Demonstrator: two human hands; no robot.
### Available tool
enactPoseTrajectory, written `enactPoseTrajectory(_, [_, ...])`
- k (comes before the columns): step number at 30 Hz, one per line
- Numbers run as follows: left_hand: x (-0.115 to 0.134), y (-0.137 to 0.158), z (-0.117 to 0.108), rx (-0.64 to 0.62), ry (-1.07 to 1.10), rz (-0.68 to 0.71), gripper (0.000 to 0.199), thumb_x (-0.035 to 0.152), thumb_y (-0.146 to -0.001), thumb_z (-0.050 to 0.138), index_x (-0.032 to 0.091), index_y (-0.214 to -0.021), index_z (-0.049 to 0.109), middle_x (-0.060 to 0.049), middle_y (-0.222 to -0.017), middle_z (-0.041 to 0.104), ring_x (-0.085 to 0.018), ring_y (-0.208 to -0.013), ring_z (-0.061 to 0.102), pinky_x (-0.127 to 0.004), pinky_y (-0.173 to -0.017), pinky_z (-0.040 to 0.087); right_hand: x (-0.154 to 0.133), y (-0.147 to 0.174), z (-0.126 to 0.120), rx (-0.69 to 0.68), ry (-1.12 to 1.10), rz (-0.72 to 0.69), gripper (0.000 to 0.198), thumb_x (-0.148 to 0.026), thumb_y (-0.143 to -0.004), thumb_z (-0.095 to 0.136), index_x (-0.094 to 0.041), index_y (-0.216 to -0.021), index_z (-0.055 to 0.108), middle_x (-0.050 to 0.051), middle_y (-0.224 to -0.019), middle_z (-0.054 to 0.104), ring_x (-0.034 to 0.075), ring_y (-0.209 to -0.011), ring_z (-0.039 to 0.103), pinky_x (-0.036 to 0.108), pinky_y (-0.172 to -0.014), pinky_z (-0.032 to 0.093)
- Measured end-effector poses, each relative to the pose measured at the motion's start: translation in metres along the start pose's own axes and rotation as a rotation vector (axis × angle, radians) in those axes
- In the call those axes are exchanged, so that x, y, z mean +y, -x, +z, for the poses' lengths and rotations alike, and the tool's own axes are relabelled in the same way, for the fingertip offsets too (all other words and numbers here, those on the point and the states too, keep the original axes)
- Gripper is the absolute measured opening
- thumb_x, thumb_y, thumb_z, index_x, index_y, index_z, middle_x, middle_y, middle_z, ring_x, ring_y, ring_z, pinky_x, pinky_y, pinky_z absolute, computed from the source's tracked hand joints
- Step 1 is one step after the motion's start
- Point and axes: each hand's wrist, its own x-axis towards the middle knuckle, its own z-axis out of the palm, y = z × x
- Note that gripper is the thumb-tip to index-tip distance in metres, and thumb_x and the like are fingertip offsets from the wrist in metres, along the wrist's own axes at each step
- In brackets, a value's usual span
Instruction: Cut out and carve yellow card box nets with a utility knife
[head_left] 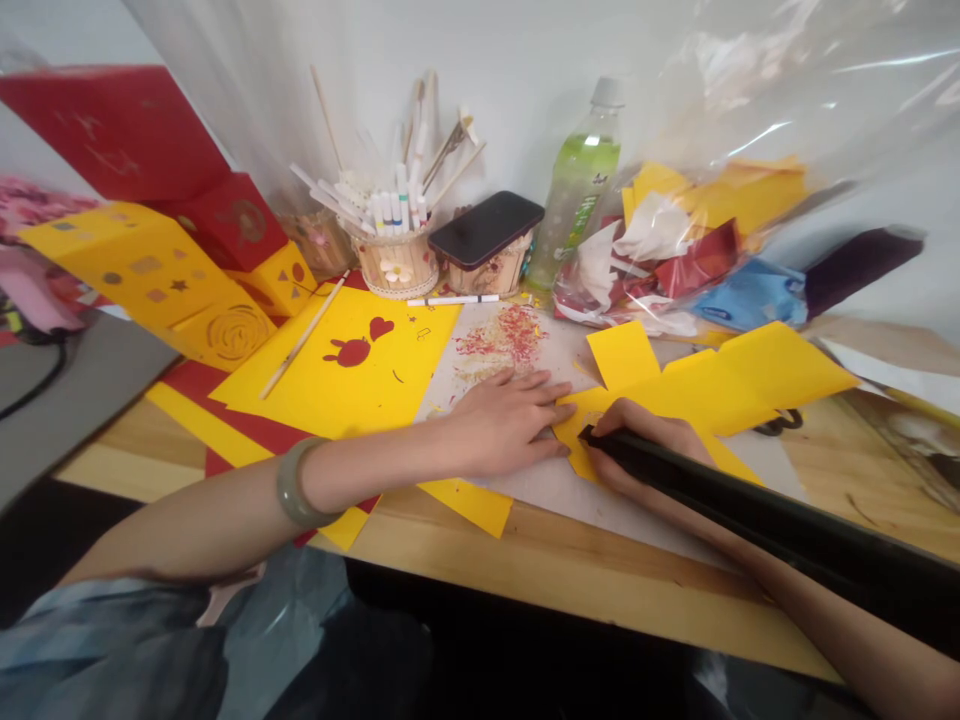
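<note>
My left hand (510, 418) lies flat, fingers spread, pressing the left edge of a folded yellow paper piece (720, 385) on the white work sheet (555, 490). My right hand (645, 445) rests on the same yellow paper, fingers closed around a long black tool (750, 505) whose tip touches the paper near my left fingertips. A grey-green bangle (296, 485) circles my left wrist.
A yellow sheet with red cut-outs (337, 375) and a wooden stick (300, 340) lie to the left. Behind stand a pen holder (394, 250), a phone on a basket (486, 228), a green bottle (579, 185), and a plastic bag of paper scraps (697, 250). Yellow and red boxes (150, 270) sit far left.
</note>
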Motion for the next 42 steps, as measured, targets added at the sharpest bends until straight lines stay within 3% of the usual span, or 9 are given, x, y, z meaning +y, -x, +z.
enactPoseTrajectory(6, [-0.0002, 0.0000, 0.0000, -0.006, 0.007, 0.000, 0.047, 0.045, -0.096, 0.040, 0.020, -0.135, 0.046, -0.003, -0.148, 0.036, -0.026, -0.138, 0.029, -0.044, -0.111, 0.024, -0.0051, -0.0006, -0.0022, 0.023, 0.036, 0.070, 0.004, -0.023, -0.077, 0.058, -0.024, -0.079, 0.053, -0.003, -0.063, 0.065, 0.012, -0.050, 0.058, 0.021, -0.048, 0.045])
enactPoseTrajectory(15, [0.0010, -0.0003, -0.0027, -0.029, 0.002, -0.014, 0.047, 0.045, -0.096, 0.039, 0.021, -0.136, 0.046, -0.002, -0.148, 0.035, -0.024, -0.139, 0.027, -0.042, -0.112, 0.023, -0.0020, 0.0003, -0.0009, 0.000, -0.017, 0.034, 0.005, -0.021, -0.075, 0.057, -0.023, -0.076, 0.053, -0.002, -0.068, 0.067, 0.012, -0.054, 0.059, 0.022, -0.052, 0.047])
enactPoseTrajectory(21, [0.0008, -0.0003, -0.0013, -0.015, -0.001, -0.008, 0.048, 0.046, -0.096, 0.040, 0.021, -0.136, 0.046, -0.003, -0.147, 0.036, -0.025, -0.138, 0.029, -0.043, -0.112, 0.023, -0.0054, -0.0004, -0.0025, 0.001, -0.003, 0.099, 0.003, -0.026, -0.080, 0.056, -0.023, -0.080, 0.054, -0.004, -0.059, 0.060, 0.011, -0.049, 0.056, 0.021, -0.046, 0.043])
enactPoseTrajectory(27, [0.0009, 0.0000, -0.0023, -0.027, 0.005, -0.009, 0.047, 0.045, -0.096, 0.040, 0.020, -0.135, 0.047, -0.003, -0.148, 0.035, -0.024, -0.139, 0.028, -0.043, -0.112, 0.024, -0.0038, -0.0011, -0.0020, -0.010, -0.025, 0.056, 0.004, -0.022, -0.075, 0.058, -0.023, -0.076, 0.054, -0.003, -0.066, 0.066, 0.012, -0.054, 0.059, 0.021, -0.051, 0.046])
enactPoseTrajectory(42, [0.0007, -0.0002, -0.0018, -0.019, -0.002, -0.012, 0.048, 0.047, -0.096, 0.039, 0.021, -0.136, 0.046, -0.002, -0.148, 0.035, -0.024, -0.138, 0.029, -0.043, -0.112, 0.023, -0.0001, -0.0005, -0.0017, -0.015, -0.054, 0.122, 0.005, -0.026, -0.080, 0.058, -0.023, -0.080, 0.054, -0.004, -0.061, 0.059, 0.011, -0.050, 0.054, 0.020, -0.049, 0.044])
